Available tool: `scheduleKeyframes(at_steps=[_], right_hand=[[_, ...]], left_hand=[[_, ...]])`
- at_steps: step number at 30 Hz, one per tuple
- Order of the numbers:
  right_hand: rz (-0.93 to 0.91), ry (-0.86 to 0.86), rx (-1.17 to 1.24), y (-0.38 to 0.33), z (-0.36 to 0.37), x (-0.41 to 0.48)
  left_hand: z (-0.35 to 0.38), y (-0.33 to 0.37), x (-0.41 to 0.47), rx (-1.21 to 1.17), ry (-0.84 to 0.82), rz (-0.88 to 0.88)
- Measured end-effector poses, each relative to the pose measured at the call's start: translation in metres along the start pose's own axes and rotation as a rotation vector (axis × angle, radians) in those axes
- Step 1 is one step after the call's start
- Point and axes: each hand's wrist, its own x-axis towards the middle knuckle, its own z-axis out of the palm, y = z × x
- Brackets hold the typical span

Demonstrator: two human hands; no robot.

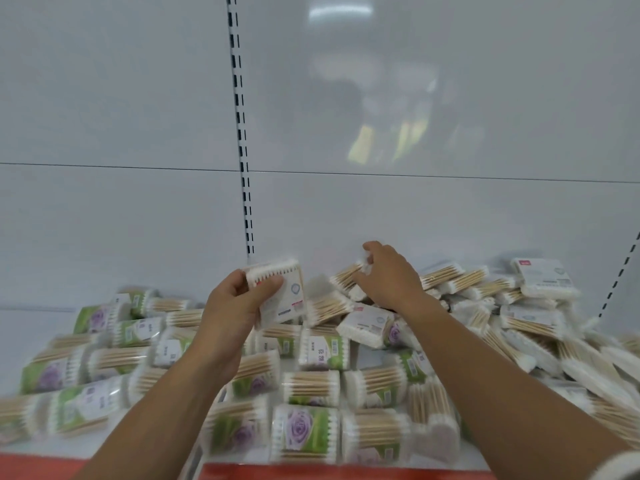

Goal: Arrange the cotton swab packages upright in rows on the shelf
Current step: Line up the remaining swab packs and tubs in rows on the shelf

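Gripping a white flat pack (285, 299) of cotton swabs: left fingers (270, 284) and thumb curl round its left edge. Left hand (239, 303) is raised above the shelf (34, 323), mid-scene. Pack is roughly upright, slightly tilted, with swab tips showing along its top edge.

Right fingers (372, 249) curl down over the white-tipped end of a wooden-stick pack (346, 276) at the far middle of the heap. Right hand (391, 278) is just right of the held pack, not touching it. Motion blur here, so finer finger detail is unreadable.

Shelf is white, covered near to far. Left and near: green rose-label packs (304, 431), cylinders lying on their sides, loosely side by side. Right: white packs (533, 306) heaped at all angles, reaching the back panel (121, 220). Slotted upright (242, 133) runs down the panel, ending just beyond the left hand. Red strip (311, 474) runs along the near shelf edge.
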Motion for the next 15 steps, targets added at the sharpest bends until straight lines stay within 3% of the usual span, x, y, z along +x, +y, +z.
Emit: scheduleKeyframes(at_steps=[5,9,15], right_hand=[[-0.035,0.04,-0.034,0.0,0.0,0.003],[-0.068,0.167,0.051,0.002,-0.008,-0.009],[-0.082,0.304,0.588,-0.002,-0.027,-0.027]], left_hand=[[0.003,-0.004,0.004,-0.034,-0.026,-0.034],[0.004,-0.004,0.009,-0.084,0.001,-0.1],[0.013,-0.004,0.021,-0.269,0.011,-0.267]])
